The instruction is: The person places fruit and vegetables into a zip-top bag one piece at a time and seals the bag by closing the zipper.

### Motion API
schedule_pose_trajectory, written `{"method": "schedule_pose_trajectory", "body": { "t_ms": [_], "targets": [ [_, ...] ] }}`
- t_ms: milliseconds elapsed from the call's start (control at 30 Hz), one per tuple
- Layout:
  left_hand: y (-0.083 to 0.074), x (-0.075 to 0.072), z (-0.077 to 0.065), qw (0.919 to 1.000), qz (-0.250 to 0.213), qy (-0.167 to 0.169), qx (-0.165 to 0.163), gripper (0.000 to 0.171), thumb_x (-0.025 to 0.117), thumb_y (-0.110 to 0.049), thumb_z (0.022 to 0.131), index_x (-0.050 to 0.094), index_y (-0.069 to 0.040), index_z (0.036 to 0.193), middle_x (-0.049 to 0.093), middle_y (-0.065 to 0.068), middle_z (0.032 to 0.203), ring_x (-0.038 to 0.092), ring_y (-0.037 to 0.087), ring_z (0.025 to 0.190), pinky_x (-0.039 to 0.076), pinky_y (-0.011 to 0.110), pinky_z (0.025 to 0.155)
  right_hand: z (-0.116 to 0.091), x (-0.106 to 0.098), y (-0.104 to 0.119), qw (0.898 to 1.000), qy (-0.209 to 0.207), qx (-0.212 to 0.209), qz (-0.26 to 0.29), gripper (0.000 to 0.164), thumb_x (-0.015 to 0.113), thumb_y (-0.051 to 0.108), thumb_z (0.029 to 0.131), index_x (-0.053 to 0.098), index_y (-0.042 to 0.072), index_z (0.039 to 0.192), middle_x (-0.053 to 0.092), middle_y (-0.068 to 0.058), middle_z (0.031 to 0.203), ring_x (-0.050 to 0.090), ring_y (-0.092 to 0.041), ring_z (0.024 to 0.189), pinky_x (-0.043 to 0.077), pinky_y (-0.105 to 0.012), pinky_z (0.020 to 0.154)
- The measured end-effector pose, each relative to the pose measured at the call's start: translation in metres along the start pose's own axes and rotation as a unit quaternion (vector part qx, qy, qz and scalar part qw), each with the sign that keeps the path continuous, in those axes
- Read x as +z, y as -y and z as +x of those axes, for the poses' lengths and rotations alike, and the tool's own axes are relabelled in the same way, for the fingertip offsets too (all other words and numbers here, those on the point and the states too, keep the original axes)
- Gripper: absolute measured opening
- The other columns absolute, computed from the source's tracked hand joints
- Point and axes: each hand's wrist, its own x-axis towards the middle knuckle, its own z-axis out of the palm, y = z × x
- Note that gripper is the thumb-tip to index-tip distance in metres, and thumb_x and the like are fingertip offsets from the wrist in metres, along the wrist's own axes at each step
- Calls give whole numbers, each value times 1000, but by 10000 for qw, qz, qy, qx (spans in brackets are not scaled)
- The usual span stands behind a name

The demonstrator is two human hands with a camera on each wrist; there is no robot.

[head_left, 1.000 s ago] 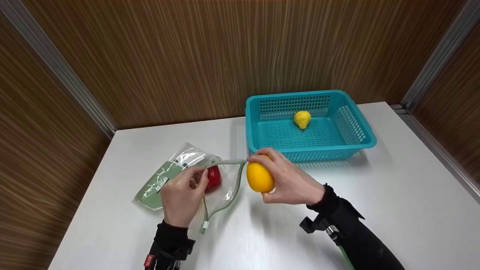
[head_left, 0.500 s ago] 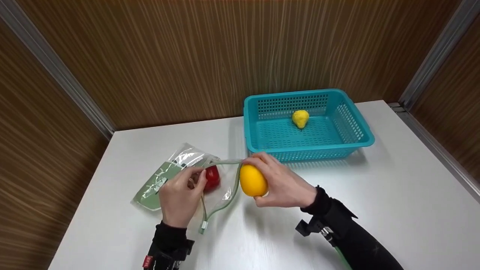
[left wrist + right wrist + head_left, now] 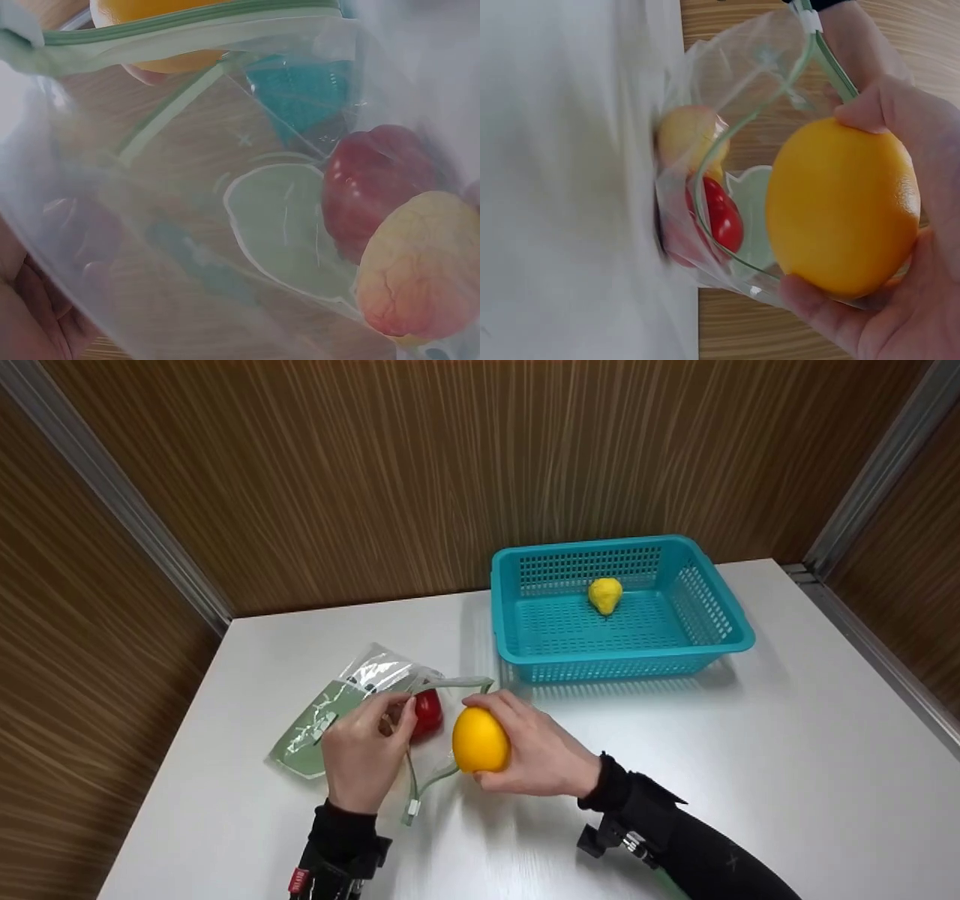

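Note:
My left hand (image 3: pixel 366 757) pinches the rim of a clear zip bag (image 3: pixel 330 716) with a green print and a green zip edge. The bag lies on the table with its mouth spread toward the right. Inside it are a red bell pepper (image 3: pixel 726 225) and a yellow-and-pink fruit like a peach (image 3: pixel 420 266), the latter hidden in the head view. My right hand (image 3: pixel 544 754) grips an orange (image 3: pixel 481 739) between thumb and fingers. In the head view the orange covers part of the bag's mouth; the right wrist view has it just before the opening.
A teal plastic basket (image 3: pixel 622 657) stands at the back right of the white table (image 3: pixel 795 720), holding one yellow pear (image 3: pixel 605 595). Wood-grain panels (image 3: pixel 450 472) rise behind the table and at both sides. A white slider (image 3: pixel 413 808) sits at the zip's near end.
My right hand has carried the orange leftward and slightly toward me, from beside the bag to in front of its mouth. The left hand keeps its pinch on the rim, nearly still.

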Motion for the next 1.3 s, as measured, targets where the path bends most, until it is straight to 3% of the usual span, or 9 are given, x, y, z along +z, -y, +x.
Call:
{"method": "schedule_pose_trajectory", "body": {
  "t_ms": [400, 533, 700, 833, 1000, 1167, 1300],
  "targets": [
    [2, 0, 0, 9999, -77, -84, 75, 8, 74, -15, 81, 72, -10, 86, 70, 1, 68, 59, 12, 52, 46, 20, 49, 18, 28, 6, 9990, -293, 343, -28, 76, 72, 48, 72, 41, 23, 137, 54, 1, 129, 59, -15, 103, 54, -32, 88],
    [2, 1, 0, 9997, -115, -137, 166, 6, 73, -13, 81, 72, -10, 86, 71, 1, 70, 59, 12, 51, 46, 20, 48, 28, 35, 9, 9982, -335, 359, -330, 74, 71, 50, 73, 43, 21, 135, 55, -1, 126, 60, -16, 102, 55, -32, 88],
    [1, 2, 0, 9995, -103, -210, 226, 7, 74, -14, 80, 72, -10, 85, 71, 1, 70, 60, 10, 52, 46, 21, 49, 41, 39, 14, 9955, -37, 212, -918, 78, 72, 50, 72, 41, 23, 138, 57, -6, 126, 60, -19, 104, 56, -34, 86],
    [0, 3, 1, 9993, -88, -197, 297, 7, 74, -15, 81, 71, -9, 84, 69, 0, 68, 59, 9, 52, 46, 21, 48, 50, 42, 16, 9902, 89, 42, -1391, 78, 72, 50, 73, 40, 23, 139, 65, -6, 110, 62, -20, 93, 56, -33, 77],
    [-2, 3, 2, 9992, -49, -139, 377, 7, 74, -15, 81, 70, -9, 83, 69, -1, 67, 58, 7, 52, 45, 18, 48, 59, 50, 16, 9821, -86, -247, -1863, 71, 69, 50, 74, 43, 20, 132, 68, 1, 80, 64, -16, 76, 55, -31, 73],
    [-2, 3, 2, 9990, -50, -141, 430, 7, 73, -16, 82, 70, -10, 83, 69, -1, 69, 57, 7, 51, 44, 18, 47, 67, 58, 15, 9707, -187, -488, -2344, 65, 68, 51, 75, 49, 16, 127, 67, 1, 74, 64, -16, 67, 54, -30, 64],
    [-1, 2, 2, 9987, -121, -182, 455, 7, 71, -16, 83, 70, -9, 84, 70, 0, 71, 58, 9, 52, 44, 19, 48, 75, 62, 15, 9687, -66, -441, -2442, 59, 67, 53, 76, 55, 18, 122, 69, 1, 80, 65, -17, 74, 54, -31, 66]
  ]
}}
